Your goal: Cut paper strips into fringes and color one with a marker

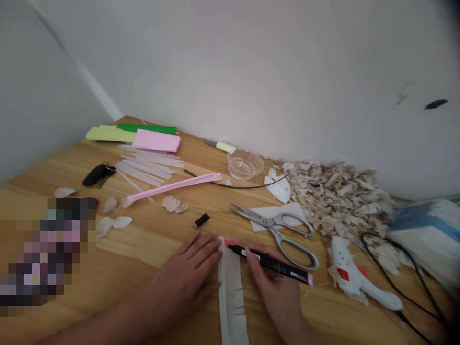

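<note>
A long pale paper strip [234, 292] lies on the wooden table in front of me, folded along its left side, with dark marks lower down. My left hand [201, 263] rests flat with its fingers stretched out, the fingertips touching the strip's left edge. My right hand [275, 282] grips a black marker [273, 263] with a pink end. Its tip touches the top of the strip, beside a red-pink coloured patch [231, 241]. A small black marker cap [201, 220] lies just beyond my left hand.
Silver scissors [276, 227] lie beyond my right hand, partly over white paper [296, 211]. A glue gun [355, 278] with a black cable is at the right, near a heap of dried petals [338, 191]. Folded pink paper [156, 140], a knife [221, 145] and keys [98, 175] lie farther back.
</note>
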Motion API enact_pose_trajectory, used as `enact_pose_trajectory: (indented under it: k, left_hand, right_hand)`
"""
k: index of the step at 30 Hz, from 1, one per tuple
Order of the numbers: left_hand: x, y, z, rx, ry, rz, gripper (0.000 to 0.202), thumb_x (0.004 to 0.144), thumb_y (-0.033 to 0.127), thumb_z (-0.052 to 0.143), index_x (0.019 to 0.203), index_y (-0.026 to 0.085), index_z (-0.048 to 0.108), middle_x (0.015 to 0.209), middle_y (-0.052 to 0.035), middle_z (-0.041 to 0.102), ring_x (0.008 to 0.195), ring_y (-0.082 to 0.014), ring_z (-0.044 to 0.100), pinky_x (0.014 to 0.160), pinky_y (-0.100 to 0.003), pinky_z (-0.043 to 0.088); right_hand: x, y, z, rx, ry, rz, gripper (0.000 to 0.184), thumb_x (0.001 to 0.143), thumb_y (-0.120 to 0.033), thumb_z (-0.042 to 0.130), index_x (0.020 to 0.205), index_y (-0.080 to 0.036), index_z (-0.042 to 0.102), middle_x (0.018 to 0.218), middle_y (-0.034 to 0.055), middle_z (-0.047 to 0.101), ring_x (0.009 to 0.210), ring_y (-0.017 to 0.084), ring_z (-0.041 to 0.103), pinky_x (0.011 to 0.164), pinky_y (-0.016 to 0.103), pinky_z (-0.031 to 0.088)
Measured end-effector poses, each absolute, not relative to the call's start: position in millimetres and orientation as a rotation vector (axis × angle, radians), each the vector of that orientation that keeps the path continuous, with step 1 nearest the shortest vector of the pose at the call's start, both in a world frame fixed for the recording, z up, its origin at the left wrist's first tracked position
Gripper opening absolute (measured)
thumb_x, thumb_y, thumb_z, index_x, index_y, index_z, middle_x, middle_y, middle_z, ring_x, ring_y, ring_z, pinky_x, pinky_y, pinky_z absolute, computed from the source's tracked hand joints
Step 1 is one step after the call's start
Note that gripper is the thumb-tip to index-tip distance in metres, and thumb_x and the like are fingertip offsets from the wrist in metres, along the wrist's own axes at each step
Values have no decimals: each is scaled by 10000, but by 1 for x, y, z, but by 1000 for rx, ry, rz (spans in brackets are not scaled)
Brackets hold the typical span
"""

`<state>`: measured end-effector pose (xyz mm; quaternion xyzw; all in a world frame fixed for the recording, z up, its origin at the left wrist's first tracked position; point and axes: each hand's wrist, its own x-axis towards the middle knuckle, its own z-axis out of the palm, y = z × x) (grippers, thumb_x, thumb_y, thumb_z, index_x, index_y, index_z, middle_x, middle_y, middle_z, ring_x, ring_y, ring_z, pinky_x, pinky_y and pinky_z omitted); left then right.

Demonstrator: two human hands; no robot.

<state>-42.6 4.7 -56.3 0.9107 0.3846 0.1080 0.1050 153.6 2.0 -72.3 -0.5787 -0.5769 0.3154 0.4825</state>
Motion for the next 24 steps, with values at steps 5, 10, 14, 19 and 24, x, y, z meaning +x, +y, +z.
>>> enact_pose_trajectory:
  k: [5,10,14,19,24]
  left_hand:
    - [-42,5,-56,2709,1134,278,405,849,303,515,1212,125,513,1306,-124,517,1230,-281,438,1011,-505,374]
    - [-41,5,-59,2728,1148,257,400,841,295,528,1202,122,522,1300,-127,522,1224,-281,445,1002,-507,382]
    - [-40,5,-61,2732,1165,276,390,844,303,524,1192,127,529,1305,-119,521,1230,-277,438,1007,-508,375]
    - [-41,4,-62,2703,1177,330,385,839,297,533,1187,132,534,1294,-112,534,1228,-273,442,1011,-503,374]
    - [-42,3,-66,2689,1170,411,370,842,304,531,1173,138,542,1266,-113,560,1211,-270,461,1015,-494,370]
  right_hand:
    - [152,0,-67,-1419,-1470,767,126,779,-333,610,826,-225,655,772,10,658,723,162,625,639,239,527]
    - [153,-1,-65,-1419,-1519,681,113,774,-309,608,805,-212,657,748,8,663,701,156,630,637,238,534]
    - [157,0,-66,-1435,-1476,592,104,769,-300,610,780,-202,645,708,1,655,647,144,623,619,230,536]
    - [162,5,-62,-1494,-1435,495,124,750,-294,615,724,-173,622,606,-5,617,519,123,586,484,190,506]
    - [163,2,-59,-1482,-1522,499,139,763,-309,599,746,-173,623,639,9,628,557,132,596,521,210,522]
